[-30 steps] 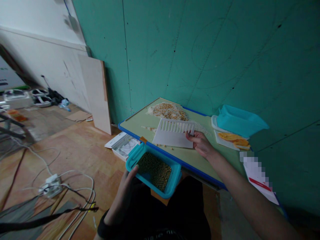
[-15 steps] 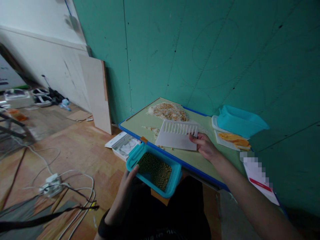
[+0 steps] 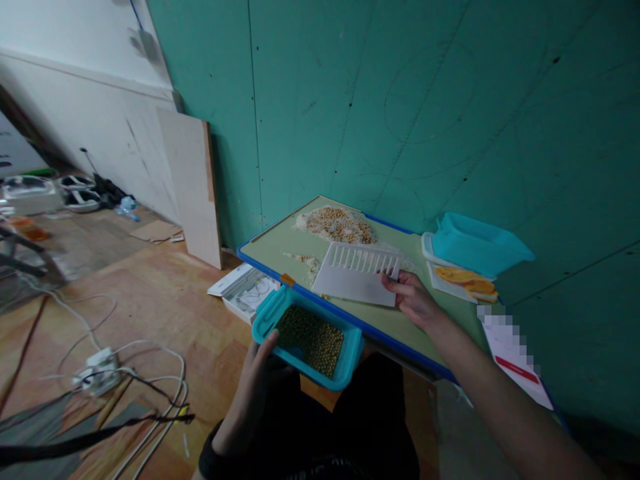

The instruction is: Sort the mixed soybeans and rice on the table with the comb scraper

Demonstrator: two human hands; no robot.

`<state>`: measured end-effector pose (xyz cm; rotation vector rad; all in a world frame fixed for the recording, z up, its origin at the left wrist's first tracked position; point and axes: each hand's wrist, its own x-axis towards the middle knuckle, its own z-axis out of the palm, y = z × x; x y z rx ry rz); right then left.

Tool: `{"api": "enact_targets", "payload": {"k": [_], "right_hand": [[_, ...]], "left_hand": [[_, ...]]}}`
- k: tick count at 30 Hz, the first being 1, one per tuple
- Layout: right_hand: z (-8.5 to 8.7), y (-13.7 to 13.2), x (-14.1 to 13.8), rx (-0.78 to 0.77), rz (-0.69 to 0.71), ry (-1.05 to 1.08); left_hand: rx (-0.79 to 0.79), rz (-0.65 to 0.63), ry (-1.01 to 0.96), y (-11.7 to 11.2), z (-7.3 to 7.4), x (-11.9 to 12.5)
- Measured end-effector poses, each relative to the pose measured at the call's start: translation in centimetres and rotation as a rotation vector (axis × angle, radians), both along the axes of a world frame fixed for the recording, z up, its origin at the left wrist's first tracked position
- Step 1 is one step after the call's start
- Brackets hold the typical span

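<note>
My left hand (image 3: 260,363) grips the near left side of a teal plastic container (image 3: 353,363), its thumb over the rim. Inside lie many round beans (image 3: 313,340), greenish on the left and tan on the right. The container is held at the table's front edge. In my right hand (image 3: 413,297) is a white slotted plastic scraper (image 3: 350,277), pinched at its right end, with its slots facing the wall. A heap of tan beans mixed with pale grains (image 3: 335,223) spreads behind it on the table. A smaller scatter of grains (image 3: 303,258) lies left of the scraper.
The pale green table (image 3: 273,243) has a blue edge and stands against a green wall (image 3: 320,120). At its right are a teal bin (image 3: 477,243), a yellow cloth (image 3: 467,280) and a white-and-red sheet (image 3: 517,367). Cables and a power strip (image 3: 100,370) lie on the floor.
The scraper and my right hand have shifted slightly right and toward me. My left hand and the container stay nearly in place.
</note>
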<state>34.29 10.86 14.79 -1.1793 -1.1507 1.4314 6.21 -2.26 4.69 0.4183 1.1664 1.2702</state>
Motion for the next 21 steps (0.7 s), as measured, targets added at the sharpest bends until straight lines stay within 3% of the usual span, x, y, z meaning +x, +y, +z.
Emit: {"api": "enact_targets", "payload": {"k": [12, 21], "right_hand": [[0.0, -1.0, 0.6, 0.043, -0.075, 0.02], [-0.4, -3.8, 2.7, 0.109, -0.216, -0.017]], "left_hand": [[-0.049, 0.006, 0.024, 0.2, 0.0, 0.0], [-0.058, 0.003, -0.016, 0.2, -1.5, -0.1]]}}
